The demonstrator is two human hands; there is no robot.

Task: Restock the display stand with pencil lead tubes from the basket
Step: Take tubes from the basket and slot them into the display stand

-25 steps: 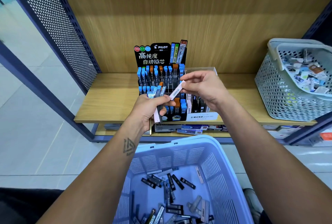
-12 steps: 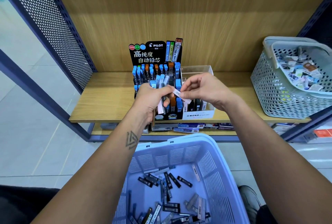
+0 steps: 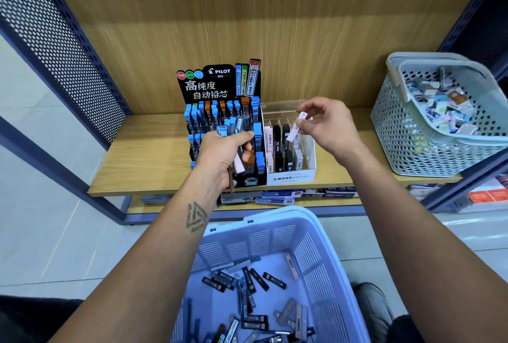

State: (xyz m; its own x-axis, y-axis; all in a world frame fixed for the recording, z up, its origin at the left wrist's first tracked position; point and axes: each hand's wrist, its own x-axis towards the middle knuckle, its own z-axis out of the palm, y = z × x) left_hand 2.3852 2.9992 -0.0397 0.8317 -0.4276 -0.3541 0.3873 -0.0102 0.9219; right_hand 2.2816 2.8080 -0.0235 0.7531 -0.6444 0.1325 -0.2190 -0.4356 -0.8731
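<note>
On the wooden shelf stand a black PILOT display stand [image 3: 220, 87] with blue and orange lead tubes and, to its right, a white MONO display box [image 3: 291, 177] with black and white tubes. My left hand [image 3: 220, 155] grips a bunch of lead tubes [image 3: 233, 125] in front of the PILOT stand. Over the MONO box's slots, my right hand [image 3: 327, 125] pinches one white lead tube [image 3: 295, 128], tilted. Below, a light blue basket [image 3: 310, 254] holds several loose black and clear tubes [image 3: 250, 282].
A grey perforated basket [image 3: 406, 133] full of small stationery sits at the shelf's right end. The wooden shelf [image 3: 143, 161] has bare board left of the stands. A perforated metal side panel [image 3: 55, 35] bounds the left. Boxes lie on the lower shelf [image 3: 288, 195].
My right hand has pulled the white tube away from the bunch in my left hand and carried it right, over the MONO box. The left hand stays in front of the PILOT stand.
</note>
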